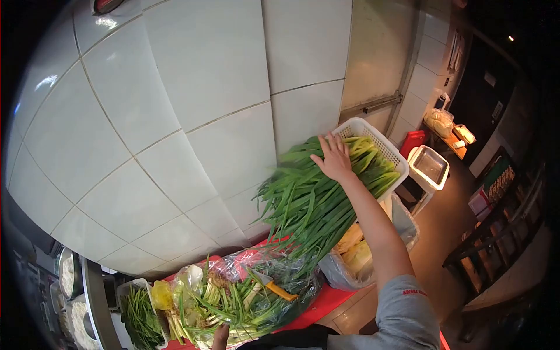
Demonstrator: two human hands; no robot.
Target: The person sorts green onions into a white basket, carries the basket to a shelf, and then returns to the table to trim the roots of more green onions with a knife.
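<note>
My right hand point(336, 160) lies palm down with fingers spread on a big bunch of long green leaves point(309, 198), which look like garlic chives or scallion greens. The bunch rests in a white perforated basket point(386, 143) and droops over its left side. Only a small part of my left hand point(220, 338) shows at the bottom edge, beside a heap of scallions point(233, 306) with pale root ends; its fingers are not clear. A knife with an orange-yellow handle point(281, 290) lies on the heap, partly among the stalks and clear plastic.
A red surface point(318, 308) bears the heap. To the left stands a white basket of leafy greens point(142, 318). Below the right basket is a plastic-lined bin point(411, 227) with pale yellow vegetables. A tiled wall point(210, 52) rises close in front; a white container point(430, 168) stands at right.
</note>
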